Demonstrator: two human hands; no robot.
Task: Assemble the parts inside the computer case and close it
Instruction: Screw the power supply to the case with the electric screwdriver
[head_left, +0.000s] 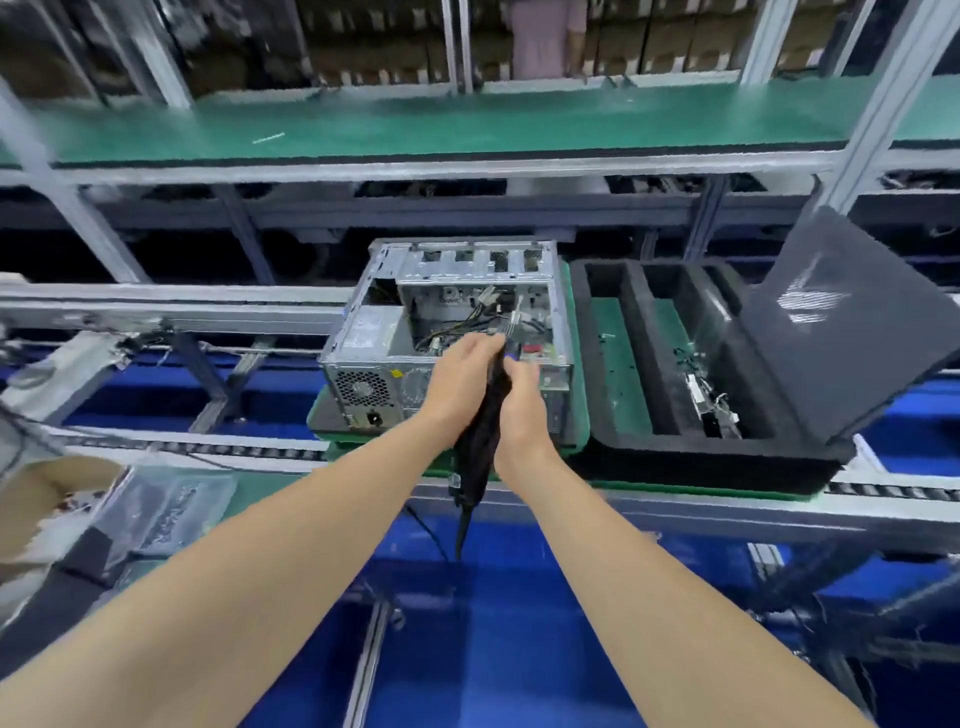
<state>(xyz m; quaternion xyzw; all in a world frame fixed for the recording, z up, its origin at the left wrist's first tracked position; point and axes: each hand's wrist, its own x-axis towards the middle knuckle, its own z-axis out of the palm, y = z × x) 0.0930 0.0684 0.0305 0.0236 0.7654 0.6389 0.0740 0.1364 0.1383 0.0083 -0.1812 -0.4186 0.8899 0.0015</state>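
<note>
Left hand (460, 376) and right hand (521, 415) grip a black screwdriver (475, 457) over the open computer case (363, 338) on the conveyor (208, 449), green-matted shelf (467, 124) behind

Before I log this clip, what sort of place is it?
Most likely a computer assembly line in a factory: an open computer case sits on a conveyor line, beside a black foam parts tray.

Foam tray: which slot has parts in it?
The second slot from the computer case: cables and small parts lie at its near end. The slot beside the case shows only green floor; the grey panel partly hides the farthest.
</note>
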